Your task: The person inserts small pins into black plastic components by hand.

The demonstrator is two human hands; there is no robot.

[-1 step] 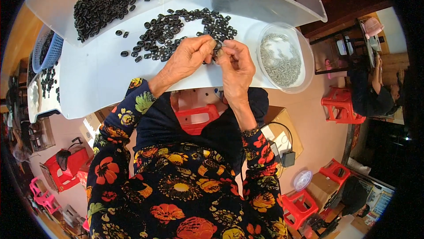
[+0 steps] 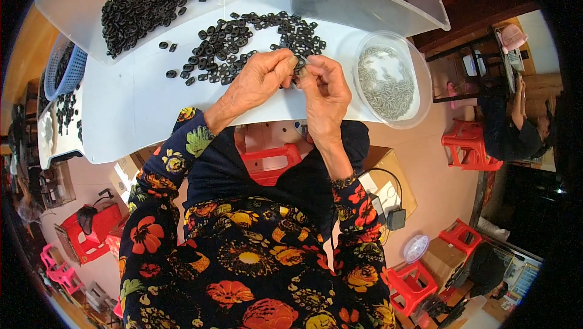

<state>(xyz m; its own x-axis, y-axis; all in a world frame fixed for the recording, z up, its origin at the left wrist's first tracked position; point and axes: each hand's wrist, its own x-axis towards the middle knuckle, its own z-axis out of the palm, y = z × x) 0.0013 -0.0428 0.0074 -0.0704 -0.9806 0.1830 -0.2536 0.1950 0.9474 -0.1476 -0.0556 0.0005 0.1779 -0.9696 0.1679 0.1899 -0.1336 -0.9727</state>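
My left hand (image 2: 262, 77) and my right hand (image 2: 327, 95) meet fingertip to fingertip over the front of the white table (image 2: 139, 104). Both are closed in a pinch on a small black plastic part (image 2: 299, 63), mostly hidden by the fingers. Just beyond them spreads a loose pile of small black parts (image 2: 221, 49), oval pieces with holes among them. To the right of my right hand stands a round clear tub (image 2: 424, 95) with many small silvery pins (image 2: 392, 95) in it.
Two translucent bins holding black parts, a left bin (image 2: 67, 1) and a right bin (image 2: 364, 10), stand along the far side. A blue basket (image 2: 76, 71) is at far left. Below the table sits a red stool (image 2: 273, 165). A co-worker (image 2: 516, 134) sits at far right.
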